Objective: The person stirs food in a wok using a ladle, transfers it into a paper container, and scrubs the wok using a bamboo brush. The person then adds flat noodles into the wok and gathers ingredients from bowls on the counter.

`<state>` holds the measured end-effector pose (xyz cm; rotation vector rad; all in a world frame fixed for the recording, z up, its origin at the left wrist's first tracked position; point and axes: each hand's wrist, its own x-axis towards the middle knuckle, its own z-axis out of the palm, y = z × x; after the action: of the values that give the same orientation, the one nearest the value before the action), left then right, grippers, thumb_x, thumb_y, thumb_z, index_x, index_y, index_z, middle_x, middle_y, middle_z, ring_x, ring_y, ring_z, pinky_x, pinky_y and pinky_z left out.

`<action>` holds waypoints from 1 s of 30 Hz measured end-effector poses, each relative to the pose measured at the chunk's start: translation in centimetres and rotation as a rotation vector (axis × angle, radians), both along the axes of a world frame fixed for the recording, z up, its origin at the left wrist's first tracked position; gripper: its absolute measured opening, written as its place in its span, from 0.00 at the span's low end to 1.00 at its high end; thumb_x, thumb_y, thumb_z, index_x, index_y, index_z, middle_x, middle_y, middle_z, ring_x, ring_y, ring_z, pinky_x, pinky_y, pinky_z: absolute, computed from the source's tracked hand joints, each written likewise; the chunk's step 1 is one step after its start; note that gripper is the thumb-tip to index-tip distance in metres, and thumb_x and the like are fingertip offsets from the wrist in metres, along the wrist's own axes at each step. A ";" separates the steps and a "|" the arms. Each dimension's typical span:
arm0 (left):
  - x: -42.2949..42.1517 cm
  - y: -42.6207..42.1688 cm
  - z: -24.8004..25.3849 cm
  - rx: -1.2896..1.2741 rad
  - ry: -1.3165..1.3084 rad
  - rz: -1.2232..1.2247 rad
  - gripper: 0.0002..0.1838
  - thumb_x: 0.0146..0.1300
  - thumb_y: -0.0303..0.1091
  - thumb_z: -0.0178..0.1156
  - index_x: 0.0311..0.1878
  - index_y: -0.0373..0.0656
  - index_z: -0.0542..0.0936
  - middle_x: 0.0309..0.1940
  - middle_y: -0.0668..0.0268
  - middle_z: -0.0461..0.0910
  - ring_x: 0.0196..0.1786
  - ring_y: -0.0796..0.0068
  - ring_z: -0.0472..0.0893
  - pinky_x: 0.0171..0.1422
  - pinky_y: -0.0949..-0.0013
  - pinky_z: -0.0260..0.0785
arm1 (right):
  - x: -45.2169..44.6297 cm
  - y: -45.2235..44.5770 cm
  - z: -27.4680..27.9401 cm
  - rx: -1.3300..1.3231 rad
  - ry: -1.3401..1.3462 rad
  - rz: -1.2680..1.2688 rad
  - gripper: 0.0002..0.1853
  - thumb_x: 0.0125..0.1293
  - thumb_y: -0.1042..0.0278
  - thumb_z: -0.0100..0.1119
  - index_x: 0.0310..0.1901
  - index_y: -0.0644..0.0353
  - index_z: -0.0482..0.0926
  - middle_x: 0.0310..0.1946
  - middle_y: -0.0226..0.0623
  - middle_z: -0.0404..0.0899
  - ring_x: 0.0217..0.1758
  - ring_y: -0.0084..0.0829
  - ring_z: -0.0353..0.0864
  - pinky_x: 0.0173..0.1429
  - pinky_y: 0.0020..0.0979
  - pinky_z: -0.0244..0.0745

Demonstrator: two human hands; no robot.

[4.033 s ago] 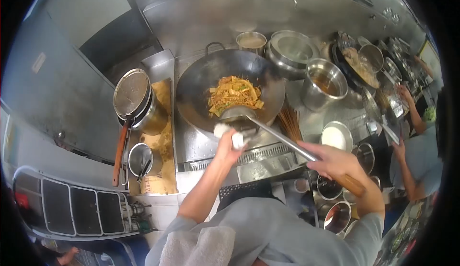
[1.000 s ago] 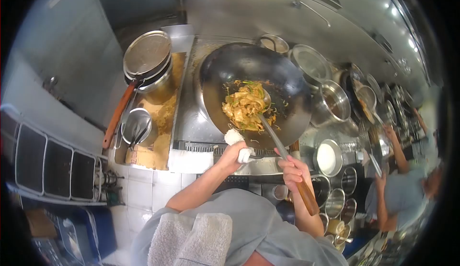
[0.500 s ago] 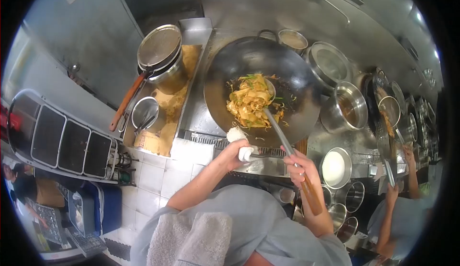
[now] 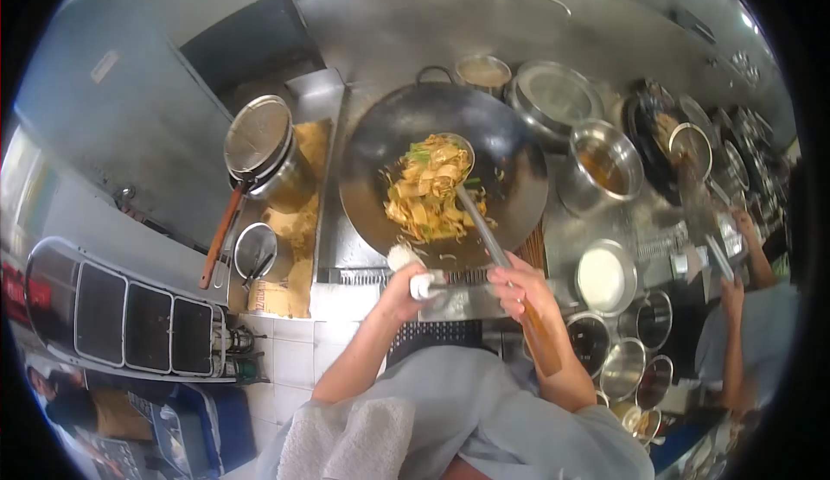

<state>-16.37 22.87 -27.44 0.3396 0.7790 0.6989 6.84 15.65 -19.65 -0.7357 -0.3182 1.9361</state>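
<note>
A large black wok sits on the steel range, with glossy flat noodles, bits of green and thin pale strands gathered in its middle. My left hand is closed round a white cloth wrapped on the wok's near handle. My right hand grips the wooden handle of a long metal ladle. The ladle's bowl lies among the noodles, with some of them in it.
On the left stand a strainer over a steel pot and a smaller pot. To the right are a pot of brown liquid and a bowl of white contents. A co-worker's hand works at the far right.
The view has shifted, so the wok appears further left and lower. The noodles have been turned over and lie differently round the ladle's bowl. Both hands keep their grips.
</note>
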 end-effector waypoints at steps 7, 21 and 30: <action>-0.5 0.4 0.6 -0.033 -0.005 -0.015 0.11 0.55 0.30 0.48 0.39 0.38 0.76 0.38 0.57 0.81 0.41 0.63 0.81 0.46 0.59 0.74 | -0.5 -2.2 -0.7 0.027 0.299 0.009 0.22 0.69 0.76 0.45 0.65 0.57 0.61 0.27 0.27 0.60 0.14 0.09 0.55 0.10 0.14 0.54; -0.9 0.5 1.2 -0.036 -0.038 -0.044 0.10 0.57 0.31 0.50 0.41 0.40 0.76 0.39 0.59 0.81 0.42 0.64 0.81 0.49 0.61 0.74 | -0.3 -1.2 0.4 0.108 0.369 -0.011 0.25 0.69 0.77 0.45 0.68 0.58 0.58 0.27 0.28 0.59 0.12 0.10 0.55 0.08 0.16 0.51; -0.8 0.4 -1.9 0.034 -0.216 0.088 0.03 0.54 0.31 0.58 0.26 0.49 0.75 0.22 0.74 0.73 0.26 0.80 0.76 0.29 0.68 0.71 | 0.4 0.6 3.6 0.166 0.507 -0.008 0.31 0.74 0.70 0.36 0.73 0.57 0.36 0.33 0.38 0.59 0.17 0.21 0.61 0.09 0.21 0.58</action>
<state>-17.22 23.23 -29.34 0.2567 0.5795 0.8177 7.28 16.25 -16.04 -0.1240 -0.1572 1.9830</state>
